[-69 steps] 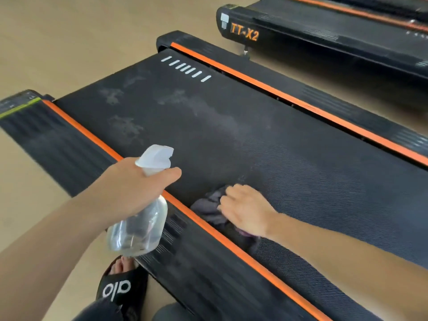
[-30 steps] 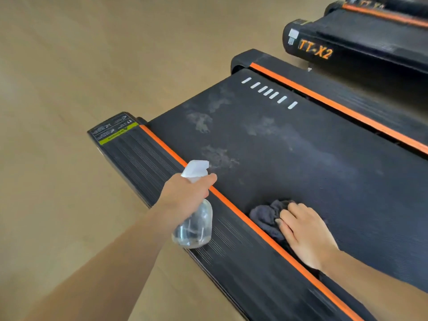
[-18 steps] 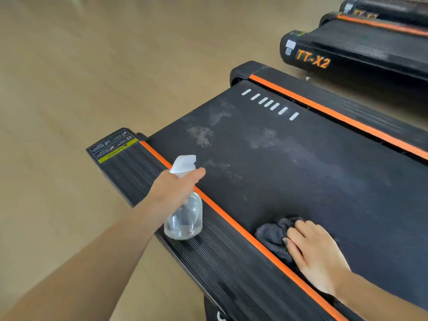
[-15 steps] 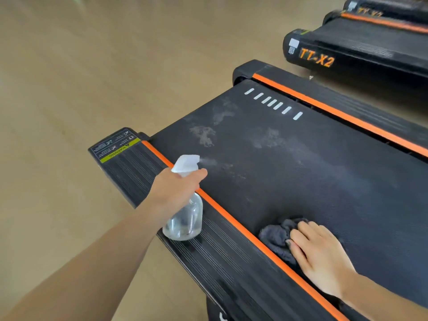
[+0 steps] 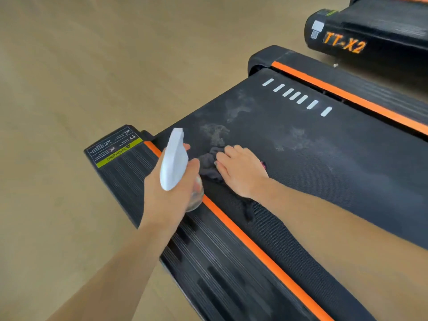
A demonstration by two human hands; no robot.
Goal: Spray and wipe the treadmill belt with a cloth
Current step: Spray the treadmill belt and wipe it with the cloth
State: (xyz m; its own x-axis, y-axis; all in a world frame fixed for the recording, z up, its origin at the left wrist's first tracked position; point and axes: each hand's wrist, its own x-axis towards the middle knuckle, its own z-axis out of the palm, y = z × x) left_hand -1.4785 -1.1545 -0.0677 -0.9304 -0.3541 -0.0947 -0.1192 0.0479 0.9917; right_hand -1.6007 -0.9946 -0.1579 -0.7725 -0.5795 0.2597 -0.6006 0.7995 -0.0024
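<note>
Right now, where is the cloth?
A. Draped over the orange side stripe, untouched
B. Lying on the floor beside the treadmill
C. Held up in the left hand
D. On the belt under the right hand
D: the right hand presses the dark cloth flat on the treadmill belt, while the left hand holds the spray bottle.

Two treadmills [image 5: 324, 170] [image 5: 370, 31], two hands [image 5: 171, 193] [image 5: 240, 172], one spray bottle [image 5: 173, 158], one cloth [image 5: 208, 163].

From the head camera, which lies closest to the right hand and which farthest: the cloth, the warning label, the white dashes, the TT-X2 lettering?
1. cloth, under right hand
2. warning label, left
3. white dashes, ahead
4. TT-X2 lettering, far right
</note>
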